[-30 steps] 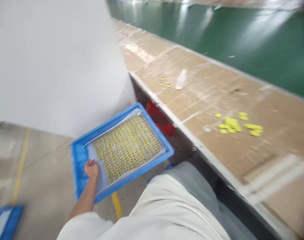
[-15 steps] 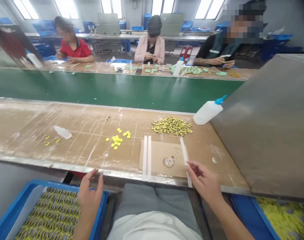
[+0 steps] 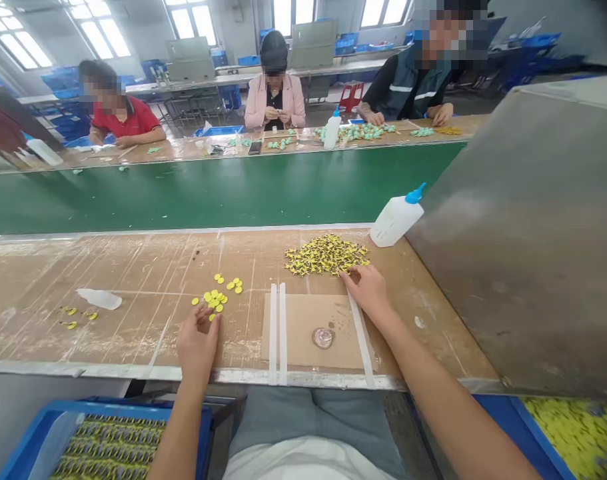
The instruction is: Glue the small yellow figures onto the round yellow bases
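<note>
Probably for easy reach, we have yellow discs (image 3: pixel 214 294) at our left hand (image 3: pixel 196 343), its fingers parted, and the yellow-and-dark pile (image 3: pixel 327 255) at our right hand (image 3: pixel 370 291), whose pinch we cannot tell; both lie on the desk (image 3: pixel 108 343) near the cardboard (image 3: pixel 306 323).

Blue tray (image 3: pixel 40 427) cut off below, grip of right fingers (image 3: pixel 350 283) unclear

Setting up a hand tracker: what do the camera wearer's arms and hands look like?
Left hand and right hand: no gloves. Left forearm and right forearm: no sleeve, watch or cable in view. Rings: too small to tell. Also worn: off-white top, grey trousers.
</note>
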The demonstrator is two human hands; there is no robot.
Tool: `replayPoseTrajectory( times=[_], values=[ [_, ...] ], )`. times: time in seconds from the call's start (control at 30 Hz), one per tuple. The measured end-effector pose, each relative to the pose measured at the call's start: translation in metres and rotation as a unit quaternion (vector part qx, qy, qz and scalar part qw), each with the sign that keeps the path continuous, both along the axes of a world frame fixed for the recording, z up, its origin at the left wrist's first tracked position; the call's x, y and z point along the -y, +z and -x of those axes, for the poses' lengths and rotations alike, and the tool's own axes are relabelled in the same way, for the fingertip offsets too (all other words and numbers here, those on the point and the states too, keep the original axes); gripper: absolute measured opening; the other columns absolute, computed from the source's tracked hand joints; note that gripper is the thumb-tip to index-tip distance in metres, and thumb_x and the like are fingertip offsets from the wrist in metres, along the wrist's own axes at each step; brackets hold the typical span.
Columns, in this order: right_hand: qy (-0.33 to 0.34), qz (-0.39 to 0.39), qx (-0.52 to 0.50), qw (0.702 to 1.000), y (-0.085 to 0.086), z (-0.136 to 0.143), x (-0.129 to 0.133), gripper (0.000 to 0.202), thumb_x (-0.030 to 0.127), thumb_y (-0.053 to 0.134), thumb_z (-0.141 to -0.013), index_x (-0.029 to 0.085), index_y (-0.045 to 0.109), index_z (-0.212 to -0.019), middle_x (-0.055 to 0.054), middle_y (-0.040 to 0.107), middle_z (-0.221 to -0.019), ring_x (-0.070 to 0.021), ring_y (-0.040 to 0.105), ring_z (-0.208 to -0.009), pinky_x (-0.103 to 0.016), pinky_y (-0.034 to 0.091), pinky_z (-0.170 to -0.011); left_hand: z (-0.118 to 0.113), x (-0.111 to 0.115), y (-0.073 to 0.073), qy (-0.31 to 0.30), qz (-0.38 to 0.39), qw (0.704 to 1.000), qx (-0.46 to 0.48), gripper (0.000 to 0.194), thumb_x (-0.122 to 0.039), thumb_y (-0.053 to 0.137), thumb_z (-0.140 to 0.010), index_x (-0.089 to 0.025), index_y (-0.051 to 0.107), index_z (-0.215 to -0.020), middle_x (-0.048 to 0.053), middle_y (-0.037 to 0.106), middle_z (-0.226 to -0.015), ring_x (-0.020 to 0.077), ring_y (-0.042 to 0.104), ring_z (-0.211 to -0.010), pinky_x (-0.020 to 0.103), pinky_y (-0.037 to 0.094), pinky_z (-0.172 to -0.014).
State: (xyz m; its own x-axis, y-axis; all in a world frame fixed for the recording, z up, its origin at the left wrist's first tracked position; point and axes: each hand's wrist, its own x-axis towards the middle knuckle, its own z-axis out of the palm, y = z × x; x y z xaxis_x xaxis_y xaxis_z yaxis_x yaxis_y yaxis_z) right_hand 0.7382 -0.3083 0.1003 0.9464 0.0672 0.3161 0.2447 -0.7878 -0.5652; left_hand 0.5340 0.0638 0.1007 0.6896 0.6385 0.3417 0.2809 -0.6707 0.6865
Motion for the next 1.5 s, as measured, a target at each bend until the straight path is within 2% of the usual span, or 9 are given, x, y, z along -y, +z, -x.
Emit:
replayPoseTrajectory(
  times=[0.27,0.67,0.83,0.97,1.13,1.23,1.33,1.4,1.5],
  values=[
    [0.049,-0.025,0.024,0.998,-0.011,0.001,0.020,0.061,0.075,0.050,-0.088,0.020,0.077,-0.087,-0.011,0.072,-0.089,-0.0279,0.066,-0.075,-0.040,0.048,-0.064,0.007,0.002,-0.002,-0.002,0.006,1.000,-0.007,0.052,-0.035,0.066,-0.087,-0.019,0.054,-0.135,0.009,0.077,-0.110,0.0234,0.072,-0.101,0.039,0.055,-0.093],
    [0.066,0.017,0.065,0.996,-0.023,-0.007,0.023,0.055,0.069,0.047,-0.093,0.022,0.072,-0.082,-0.011,0.069,-0.082,-0.0294,0.065,-0.074,-0.040,0.046,-0.061,0.016,-0.002,0.004,-0.006,0.003,0.999,-0.037,0.041,-0.031,0.065,-0.089,-0.018,0.063,-0.129,0.012,0.078,-0.108,0.0317,0.066,-0.112,0.048,0.047,-0.102],
    [0.061,0.019,0.041,0.997,-0.022,-0.007,0.024,0.056,0.073,0.045,-0.093,0.023,0.067,-0.078,-0.014,0.070,-0.081,-0.0308,0.065,-0.076,-0.043,0.044,-0.063,0.014,-0.008,0.014,0.004,0.075,0.997,-0.020,0.043,-0.035,0.068,-0.088,-0.018,0.065,-0.126,0.013,0.077,-0.100,0.0293,0.070,-0.100,0.046,0.047,-0.101],
    [0.065,0.011,0.036,0.997,-0.020,-0.006,0.021,0.061,0.077,0.040,-0.092,0.024,0.065,-0.076,-0.014,0.069,-0.081,-0.0321,0.064,-0.077,-0.043,0.042,-0.062,0.013,-0.008,0.020,0.018,0.186,0.982,0.007,0.059,-0.049,0.068,-0.086,-0.014,0.058,-0.132,0.011,0.078,-0.088,0.0256,0.074,-0.086,0.040,0.055,-0.084],
    [0.060,-0.007,0.030,0.998,-0.015,-0.005,0.020,0.060,0.072,0.039,-0.092,0.021,0.067,-0.077,-0.017,0.069,-0.085,-0.0346,0.064,-0.079,-0.045,0.044,-0.066,0.023,0.026,0.042,-0.019,0.316,0.948,0.016,0.058,-0.057,0.076,-0.077,-0.011,0.069,-0.112,0.013,0.078,-0.085,0.0225,0.075,-0.078,0.030,0.057,-0.068],
    [0.060,-0.019,0.010,0.998,-0.013,-0.005,0.026,0.049,0.060,0.045,-0.093,0.019,0.071,-0.086,-0.013,0.072,-0.088,-0.0295,0.065,-0.078,-0.042,0.049,-0.070,0.039,0.069,0.059,-0.096,0.353,0.930,-0.028,0.037,-0.045,0.079,-0.078,-0.014,0.077,-0.098,0.012,0.079,-0.086,0.0205,0.073,-0.075,0.028,0.057,-0.068],
    [0.044,-0.038,-0.011,0.998,-0.012,-0.004,0.034,0.042,0.047,0.045,-0.095,0.016,0.072,-0.102,-0.010,0.072,-0.085,-0.0226,0.064,-0.065,-0.036,0.052,-0.063,0.059,0.113,0.067,-0.297,0.343,0.885,-0.107,0.017,-0.033,0.072,-0.087,-0.020,0.081,-0.092,0.011,0.080,-0.090,0.0213,0.075,-0.083,0.029,0.058,-0.078],
    [0.046,-0.048,-0.018,0.998,-0.011,-0.003,0.036,0.038,0.044,0.050,-0.093,0.015,0.071,-0.106,-0.008,0.072,-0.084,-0.0196,0.063,-0.061,-0.033,0.052,-0.061,0.072,0.139,0.065,-0.443,0.325,0.825,-0.129,0.020,-0.030,0.064,-0.092,-0.021,0.082,-0.093,0.011,0.080,-0.091,0.0208,0.075,-0.085,0.028,0.058,-0.080],
    [0.070,-0.047,-0.013,0.996,-0.007,0.000,0.035,0.032,0.042,0.062,-0.088,0.018,0.074,-0.105,-0.007,0.072,-0.088,-0.0185,0.063,-0.062,-0.033,0.053,-0.065,0.086,0.168,0.058,-0.603,0.362,0.684,-0.194,0.024,-0.040,0.063,-0.093,-0.026,0.081,-0.101,0.011,0.079,-0.095,0.0230,0.074,-0.090,0.031,0.058,-0.084]
  ],
)
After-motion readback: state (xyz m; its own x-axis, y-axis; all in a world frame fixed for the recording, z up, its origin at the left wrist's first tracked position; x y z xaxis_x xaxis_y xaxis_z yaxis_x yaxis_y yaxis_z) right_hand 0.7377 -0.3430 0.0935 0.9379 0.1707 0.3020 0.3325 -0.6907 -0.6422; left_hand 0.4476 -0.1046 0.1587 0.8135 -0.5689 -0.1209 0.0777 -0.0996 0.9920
